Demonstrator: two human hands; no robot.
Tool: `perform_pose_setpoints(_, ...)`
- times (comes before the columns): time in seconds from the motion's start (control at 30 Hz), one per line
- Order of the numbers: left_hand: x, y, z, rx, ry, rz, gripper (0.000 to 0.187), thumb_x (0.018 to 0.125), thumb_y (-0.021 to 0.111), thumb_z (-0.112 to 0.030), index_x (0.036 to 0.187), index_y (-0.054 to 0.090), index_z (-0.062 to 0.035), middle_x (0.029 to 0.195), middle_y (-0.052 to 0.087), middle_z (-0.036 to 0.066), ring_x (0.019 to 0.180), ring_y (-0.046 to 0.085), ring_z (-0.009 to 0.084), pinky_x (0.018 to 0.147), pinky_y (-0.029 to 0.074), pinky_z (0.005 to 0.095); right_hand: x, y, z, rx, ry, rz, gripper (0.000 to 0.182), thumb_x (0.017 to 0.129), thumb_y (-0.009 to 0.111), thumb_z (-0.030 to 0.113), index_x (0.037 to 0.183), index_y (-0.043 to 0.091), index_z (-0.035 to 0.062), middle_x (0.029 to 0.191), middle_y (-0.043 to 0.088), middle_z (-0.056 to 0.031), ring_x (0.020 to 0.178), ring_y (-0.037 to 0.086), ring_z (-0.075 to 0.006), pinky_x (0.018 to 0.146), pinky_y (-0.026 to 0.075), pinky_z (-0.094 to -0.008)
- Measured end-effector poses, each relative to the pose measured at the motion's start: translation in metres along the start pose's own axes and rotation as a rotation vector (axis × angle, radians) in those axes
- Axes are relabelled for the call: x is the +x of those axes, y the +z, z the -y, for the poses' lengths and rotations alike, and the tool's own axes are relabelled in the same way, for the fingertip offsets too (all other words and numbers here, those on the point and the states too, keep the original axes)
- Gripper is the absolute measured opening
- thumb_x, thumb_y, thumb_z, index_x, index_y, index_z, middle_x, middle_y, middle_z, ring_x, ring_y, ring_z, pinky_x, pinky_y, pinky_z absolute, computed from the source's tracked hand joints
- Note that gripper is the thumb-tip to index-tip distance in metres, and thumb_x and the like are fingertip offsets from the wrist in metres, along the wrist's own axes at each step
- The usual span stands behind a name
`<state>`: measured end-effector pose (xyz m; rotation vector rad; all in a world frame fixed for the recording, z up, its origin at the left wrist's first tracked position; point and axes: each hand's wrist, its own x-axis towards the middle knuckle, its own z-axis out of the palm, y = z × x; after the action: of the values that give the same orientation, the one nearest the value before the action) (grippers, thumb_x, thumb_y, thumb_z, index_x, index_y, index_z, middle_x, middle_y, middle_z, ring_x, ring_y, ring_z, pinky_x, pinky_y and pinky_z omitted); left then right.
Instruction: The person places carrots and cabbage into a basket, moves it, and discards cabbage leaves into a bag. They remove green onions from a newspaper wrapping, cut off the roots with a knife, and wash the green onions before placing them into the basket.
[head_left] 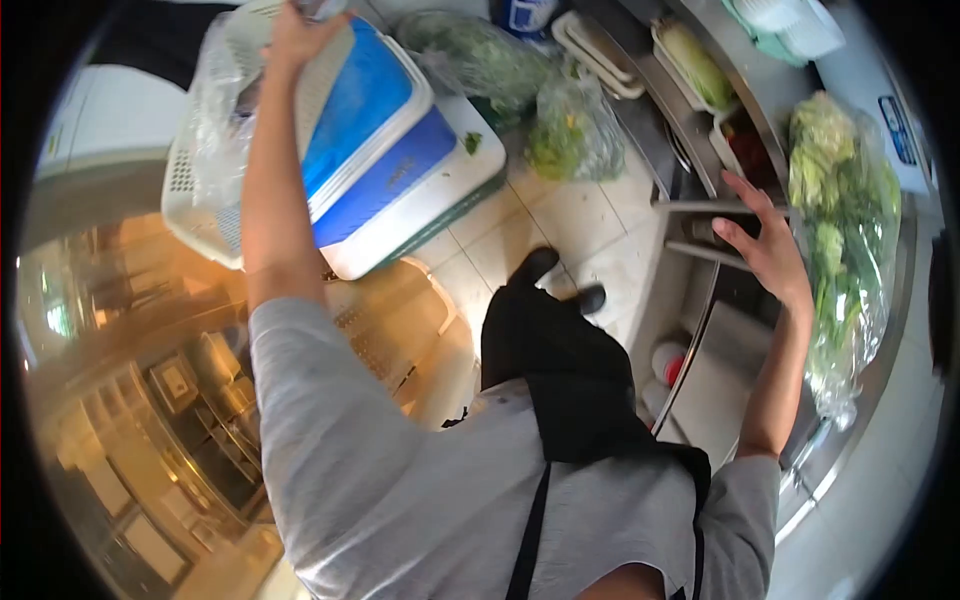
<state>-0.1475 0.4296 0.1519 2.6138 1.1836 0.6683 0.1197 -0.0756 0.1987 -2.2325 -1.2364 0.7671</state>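
My left hand [295, 38] reaches up and forward, fingers curled over the top edge of a white perforated basket [200, 190] that is partly wrapped in a clear plastic bag [215, 100]. The basket leans against a blue and white cooler box [390, 150]. My right hand [768, 245] is open with fingers spread, holding nothing. It hovers just left of a large clear bag of leafy greens [840, 210] lying on the steel counter [830, 470].
Two more bags of greens [485, 55] [572, 130] lie on the tiled floor [590, 220] beyond my black shoes [535, 265]. Trays of food [695, 65] sit on the counter's shelf. A shiny steel surface [130, 400] fills the left.
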Motion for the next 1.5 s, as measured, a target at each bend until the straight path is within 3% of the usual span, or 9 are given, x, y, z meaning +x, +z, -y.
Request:
perform_pose_setpoints(0.17,-0.015,-0.003,-0.003,-0.241,-0.065,0.005,0.06,0.067,0.066,-0.045,0.101,0.056,0.003,0.093,0.06,0.013,0.086,0.055,0.0188,0.077,0.041,0.0291,0.001,0.042,-0.043,0.135,0.064,0.059,0.053,0.074,0.063,0.031,0.12,0.046,0.0119,0.119,0.046,-0.0157,0.112,0.042,-0.026,0.094,0.03,-0.0337)
perform_pose_setpoints(0.2,-0.015,-0.008,0.004,-0.214,-0.138,0.097,0.073,0.066,0.065,-0.047,0.12,0.043,-0.0026,0.115,0.05,0.015,0.105,0.047,0.0271,0.088,0.036,0.0358,-0.003,0.051,-0.057,0.198,0.077,0.078,0.053,0.074,0.063,0.031,0.12,0.046,0.0122,0.119,0.046,-0.0161,0.111,0.043,-0.0262,0.093,0.032,-0.0337)
perform_pose_setpoints(0.3,-0.011,-0.018,0.024,-0.073,0.084,-0.174,0.05,0.074,0.061,-0.04,0.102,0.058,0.0009,0.091,0.061,0.012,0.086,0.056,0.0177,0.076,0.042,0.0283,-0.013,0.083,-0.096,0.208,0.165,0.024,0.049,0.076,0.06,0.031,0.119,0.047,0.0109,0.117,0.047,-0.0184,0.109,0.045,-0.0292,0.091,0.034,-0.0342)
perform_pose_setpoints(0.33,-0.028,-0.038,-0.029,-0.035,-0.206,-0.104,0.047,0.074,0.063,-0.038,0.1,0.058,0.0001,0.088,0.061,0.01,0.079,0.055,0.0161,0.073,0.042,0.0271,-0.024,0.096,-0.113,0.212,0.206,0.001,0.049,0.076,0.06,0.031,0.119,0.047,0.011,0.117,0.047,-0.0186,0.109,0.045,-0.0299,0.091,0.035,-0.0345)
perform_pose_setpoints(0.37,-0.017,-0.038,0.008,-0.172,-0.13,-0.219,0.044,0.074,0.063,-0.036,0.099,0.058,-0.0005,0.087,0.06,0.009,0.076,0.053,0.0141,0.071,0.041,0.0263,-0.037,0.107,-0.132,0.21,0.248,-0.009,0.049,0.077,0.06,0.031,0.119,0.047,0.0112,0.116,0.048,-0.0188,0.109,0.045,-0.0305,0.091,0.035,-0.0348)
perform_pose_setpoints(0.73,-0.027,-0.111,-0.082,-0.61,-0.166,-1.027,0.06,0.079,0.058,-0.033,0.103,0.041,0.0195,0.101,0.052,0.025,0.085,0.056,0.0298,0.071,0.05,0.0403,-0.147,0.133,-0.192,0.196,0.593,0.015,0.048,0.075,0.059,0.032,0.117,0.048,0.0103,0.114,0.05,-0.0193,0.111,0.044,-0.0323,0.092,0.035,-0.0356)
perform_pose_setpoints(1.2,-0.125,-0.173,-0.458,-1.675,0.238,-0.342,0.077,0.071,0.056,-0.05,0.122,0.035,0.0028,0.126,0.038,0.016,0.116,0.036,0.0305,0.1,0.024,0.0479,-0.201,0.038,-0.084,0.796,-0.049,-0.256,0.052,0.082,0.052,0.041,0.118,0.046,0.0041,0.111,0.053,-0.0188,0.106,0.049,-0.0265,0.092,0.036,-0.0312)
perform_pose_setpoints(1.3,-0.172,-0.116,-0.542,-1.987,0.343,0.095,0.062,0.081,0.049,-0.04,0.127,0.029,-0.0032,0.132,0.03,0.016,0.12,0.031,0.0322,0.099,0.022,0.0531,-0.238,0.015,-0.07,1.043,-0.231,-0.471,0.064,0.082,0.05,0.043,0.131,0.027,0.007,0.119,0.047,-0.014,0.11,0.045,-0.021,0.092,0.035,-0.0317)
perform_pose_setpoints(1.5,-0.353,0.006,-0.679,-2.24,-0.022,1.37,0.061,0.082,0.045,-0.047,0.127,0.031,-0.0086,0.13,0.035,0.007,0.119,0.033,0.0246,0.1,0.022,0.0445,-0.309,-0.036,-0.123,1.844,-0.712,-1.616,0.072,0.077,0.043,0.059,0.121,0.037,0.0024,0.122,0.043,-0.0111,0.114,0.04,-0.0223,0.095,0.034,-0.039)
